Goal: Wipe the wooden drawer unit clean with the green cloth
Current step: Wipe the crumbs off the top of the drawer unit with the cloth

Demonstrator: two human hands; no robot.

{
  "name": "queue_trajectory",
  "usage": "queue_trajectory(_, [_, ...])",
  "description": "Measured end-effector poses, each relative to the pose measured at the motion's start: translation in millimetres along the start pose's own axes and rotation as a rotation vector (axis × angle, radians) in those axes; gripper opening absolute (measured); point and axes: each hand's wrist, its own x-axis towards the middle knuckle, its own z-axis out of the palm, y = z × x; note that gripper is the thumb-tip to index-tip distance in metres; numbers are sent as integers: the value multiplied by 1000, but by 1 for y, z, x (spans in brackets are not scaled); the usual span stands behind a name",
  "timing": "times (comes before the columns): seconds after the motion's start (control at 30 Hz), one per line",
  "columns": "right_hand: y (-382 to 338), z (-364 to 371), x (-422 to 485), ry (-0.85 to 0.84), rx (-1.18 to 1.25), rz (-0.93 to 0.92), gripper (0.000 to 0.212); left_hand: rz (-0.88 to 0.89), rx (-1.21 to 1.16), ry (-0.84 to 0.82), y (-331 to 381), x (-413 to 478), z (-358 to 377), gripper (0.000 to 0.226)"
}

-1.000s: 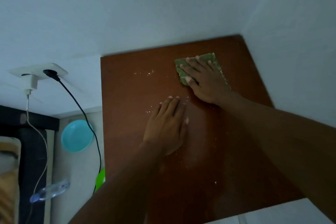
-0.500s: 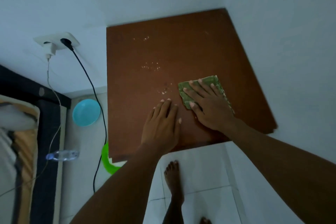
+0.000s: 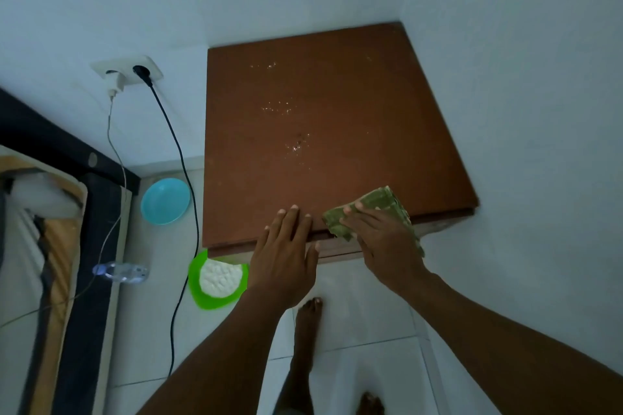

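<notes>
The wooden drawer unit (image 3: 337, 104) stands in the corner between two white walls, and I look down on its brown top. Pale crumbs (image 3: 278, 108) lie in small patches along the middle of the top. The folded green cloth (image 3: 377, 204) sits at the top's front edge, partly over it. My right hand (image 3: 384, 239) presses flat on the cloth and covers most of it. My left hand (image 3: 286, 253) lies beside it, fingers spread, fingertips on the front edge and the palm hanging off, holding nothing.
Left of the unit on the tiled floor are a blue bowl (image 3: 165, 200), a green bowl (image 3: 215, 280) with white contents, and a plastic bottle (image 3: 121, 272). A wall socket (image 3: 129, 72) feeds a black cable (image 3: 175, 152) running down. A bed (image 3: 43, 246) is at far left. My bare feet (image 3: 308, 320) stand below.
My right hand has dragged the cloth from the back of the top to its front edge. My left hand slid back with it. My view has pulled back, showing the floor.
</notes>
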Motion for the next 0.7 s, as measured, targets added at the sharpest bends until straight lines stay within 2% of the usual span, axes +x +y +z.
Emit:
queue_trajectory(0.13, [6,-10,33,-55,50,33,25,-1,9,-30,-7,15,-12,72])
queue_trajectory(0.2, [15,-16,59,-105,79,56,28,18,24,-38,-8,31,-21,74])
queue_trajectory(0.3, [39,-30,110,-170,71,123,32,67,45,-50,-5,66,-36,64])
queue_trajectory(0.43, [80,-48,195,-261,-4,204,27,145,44,-45,5,129,-60,63])
queue_trajectory(0.7, [160,-46,332,-156,-164,276,28,286,116,-50,4,267,-89,62])
